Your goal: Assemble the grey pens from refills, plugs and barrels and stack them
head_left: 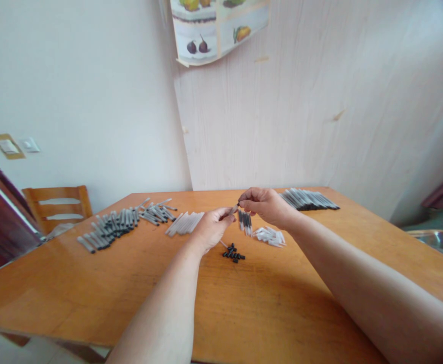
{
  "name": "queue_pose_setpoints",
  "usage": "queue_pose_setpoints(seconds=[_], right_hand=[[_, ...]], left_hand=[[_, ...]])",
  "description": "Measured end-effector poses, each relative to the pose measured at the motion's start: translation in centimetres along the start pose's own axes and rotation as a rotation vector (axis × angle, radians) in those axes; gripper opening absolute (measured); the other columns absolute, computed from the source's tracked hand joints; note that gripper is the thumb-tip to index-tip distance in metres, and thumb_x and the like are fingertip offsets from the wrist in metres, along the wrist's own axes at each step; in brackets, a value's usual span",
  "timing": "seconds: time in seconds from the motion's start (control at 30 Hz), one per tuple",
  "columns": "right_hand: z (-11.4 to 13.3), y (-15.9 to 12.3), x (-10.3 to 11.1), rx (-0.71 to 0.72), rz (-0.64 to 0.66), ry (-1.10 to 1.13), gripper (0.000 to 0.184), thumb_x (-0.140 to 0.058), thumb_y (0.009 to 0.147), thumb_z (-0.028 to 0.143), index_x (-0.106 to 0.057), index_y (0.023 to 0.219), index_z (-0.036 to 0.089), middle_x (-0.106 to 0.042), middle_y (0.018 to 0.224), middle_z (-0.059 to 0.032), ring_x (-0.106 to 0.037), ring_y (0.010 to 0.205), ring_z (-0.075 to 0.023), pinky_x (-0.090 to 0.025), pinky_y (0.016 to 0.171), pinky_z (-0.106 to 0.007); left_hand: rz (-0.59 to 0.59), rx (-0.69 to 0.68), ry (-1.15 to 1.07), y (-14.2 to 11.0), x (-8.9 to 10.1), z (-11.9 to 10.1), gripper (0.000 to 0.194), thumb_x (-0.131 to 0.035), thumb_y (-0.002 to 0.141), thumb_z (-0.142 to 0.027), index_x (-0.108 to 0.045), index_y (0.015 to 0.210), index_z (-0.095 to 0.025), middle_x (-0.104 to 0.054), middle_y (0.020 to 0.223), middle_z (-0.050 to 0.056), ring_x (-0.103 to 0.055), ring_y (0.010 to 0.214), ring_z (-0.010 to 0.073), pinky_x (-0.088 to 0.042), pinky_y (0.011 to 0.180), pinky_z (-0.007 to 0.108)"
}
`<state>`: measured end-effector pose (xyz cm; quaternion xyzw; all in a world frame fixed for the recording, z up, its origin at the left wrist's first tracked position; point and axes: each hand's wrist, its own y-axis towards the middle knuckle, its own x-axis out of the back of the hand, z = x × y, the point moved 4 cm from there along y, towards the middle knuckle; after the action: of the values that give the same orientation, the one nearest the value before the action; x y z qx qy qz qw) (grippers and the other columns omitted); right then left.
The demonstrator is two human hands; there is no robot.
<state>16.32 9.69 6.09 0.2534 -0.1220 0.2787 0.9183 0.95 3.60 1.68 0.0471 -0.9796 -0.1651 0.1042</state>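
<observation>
Over the middle of the table, my left hand (213,228) is closed around a slim pen (234,209) with a pale barrel. My right hand (262,204) pinches the pen's dark upper end between thumb and fingers; whether that end is a separate piece I cannot tell. Below the hands lies a small heap of black plugs or caps (233,254). Just past my left wrist is a row of clear pen barrels (183,223). Under my right hand are dark-filled ink tubes (245,223) with pale ends, beside a pile of whitish small tubes (270,236).
Many pens with dark ends (109,228) are spread on the left of the wooden table (244,308), with a looser pile of pens (159,212) behind. At the far right lies another row of pens (310,199). A wooden chair (58,202) stands beyond the left edge.
</observation>
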Motion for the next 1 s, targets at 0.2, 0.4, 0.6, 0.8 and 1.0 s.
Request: queue_pose_setpoints(seconds=[0.2,0.4,0.6,0.8,1.0], right_hand=[[0.06,0.0,-0.06,-0.019,0.011,-0.02,0.006,-0.06,0.077,0.024,-0.063,0.079,0.019,-0.062,0.067,-0.0011,-0.053,0.057,-0.011,-0.044,0.055,-0.024],[0.41,-0.16,-0.19,-0.027,0.034,-0.046,0.006,-0.058,0.078,0.023,-0.063,0.078,0.018,-0.062,0.067,-0.0013,-0.053,0.057,-0.011,-0.044,0.055,-0.024],[0.53,-0.15,-0.11,-0.01,-0.002,-0.202,0.008,-0.057,0.079,0.023,-0.061,0.075,0.019,-0.06,0.064,-0.001,-0.05,0.056,-0.0115,-0.038,0.052,-0.025],[0.73,-0.28,-0.09,0.031,-0.072,-0.326,0.013,-0.061,0.079,0.028,-0.057,0.069,0.02,-0.054,0.059,0.0007,-0.046,0.056,-0.0122,-0.033,0.052,-0.026],[0.58,-0.16,0.5,0.022,-0.135,-0.32,0.029,-0.051,0.087,0.045,-0.055,0.074,0.019,-0.06,0.065,-0.0019,-0.048,0.057,-0.0124,-0.034,0.053,-0.026]], left_hand=[[0.022,-0.008,0.02,0.03,-0.06,0.06,0.031,-0.065,0.078,-0.029,-0.07,0.106,-0.018,-0.073,0.094,0.006,-0.063,0.089,0.0161,-0.042,0.092,0.031],[0.025,-0.004,0.042,-0.11,-0.13,-0.16,0.031,-0.063,0.08,-0.03,-0.07,0.108,-0.018,-0.073,0.095,0.006,-0.063,0.09,0.0165,-0.043,0.092,0.032],[0.033,-0.027,0.034,-0.04,-0.2,0.13,0.032,-0.064,0.079,-0.03,-0.07,0.109,-0.019,-0.073,0.1,0.006,-0.063,0.091,0.0172,-0.043,0.093,0.033],[0.025,-0.043,0.0,-0.06,-0.53,-0.09,0.028,-0.066,0.076,-0.03,-0.073,0.101,-0.02,-0.073,0.098,0.006,-0.064,0.087,0.0182,-0.044,0.092,0.033],[-0.037,0.002,-0.055,0.05,0.03,-0.16,0.032,-0.067,0.076,-0.032,-0.07,0.105,-0.018,-0.073,0.09,0.007,-0.063,0.089,0.0187,-0.043,0.091,0.033]])
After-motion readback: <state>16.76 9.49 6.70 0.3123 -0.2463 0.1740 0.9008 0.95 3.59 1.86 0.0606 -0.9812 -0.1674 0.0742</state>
